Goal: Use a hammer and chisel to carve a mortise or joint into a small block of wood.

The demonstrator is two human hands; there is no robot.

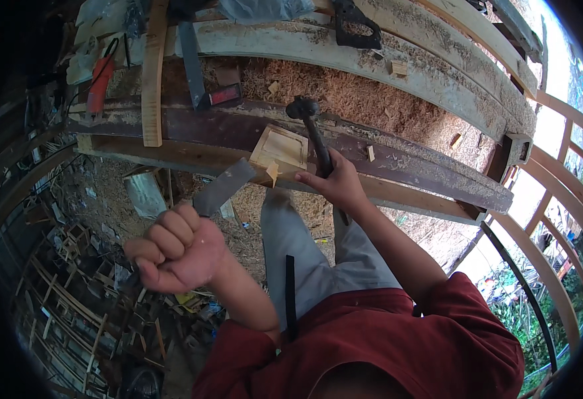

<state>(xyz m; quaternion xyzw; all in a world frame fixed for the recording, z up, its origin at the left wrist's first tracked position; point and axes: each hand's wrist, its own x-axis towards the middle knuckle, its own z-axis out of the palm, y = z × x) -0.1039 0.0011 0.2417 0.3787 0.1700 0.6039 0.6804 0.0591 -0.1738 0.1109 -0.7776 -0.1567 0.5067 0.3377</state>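
My left hand [178, 249] is closed in a fist round the handle of a broad, flat, grey chisel-like blade [225, 186]. The handle is mostly hidden by my fingers. The blade's square end is close to a small pale wooden block [279, 147] with a recessed face, lying on the bench beam. A curled wood chip [272, 173] stands at the block's near edge. My right hand [338, 181] grips a dark hammer [315, 136] by its handle, just right of the block. The hammer's head points away from me, above the beam.
A dark handsaw handle [358, 28] lies on the far planks [271, 43]. A try square [192, 66], an upright wooden strip [152, 80] and an orange tool [100, 83] are at the back left. Sawdust [364, 100] fills the gap between the beams. Wood scraps clutter the lower left.
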